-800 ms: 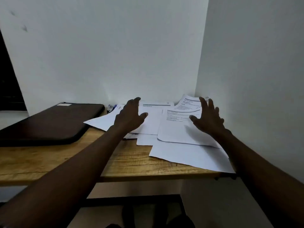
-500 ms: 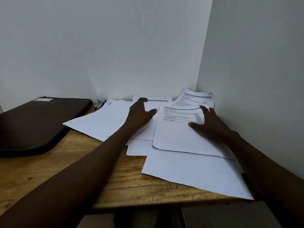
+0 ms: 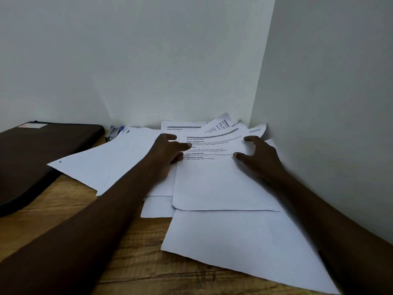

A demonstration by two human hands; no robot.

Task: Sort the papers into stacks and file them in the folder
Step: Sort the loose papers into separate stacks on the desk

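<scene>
Fingers point(image 3: 249, 139) of the right hand point(image 3: 260, 155) are spread and press down on the printed sheet point(image 3: 212, 179), which tops the loose papers point(image 3: 244, 241) lying to the right of the folder point(image 3: 42, 150). The left hand point(image 3: 167, 150) seems to pinch that sheet's edge on the side nearer the folder, thumb on top. I judge the sorting barely begun: no tidy stacks show, the sheets overlap askew right of the folder, and the folder appears closed with nothing filed.
</scene>
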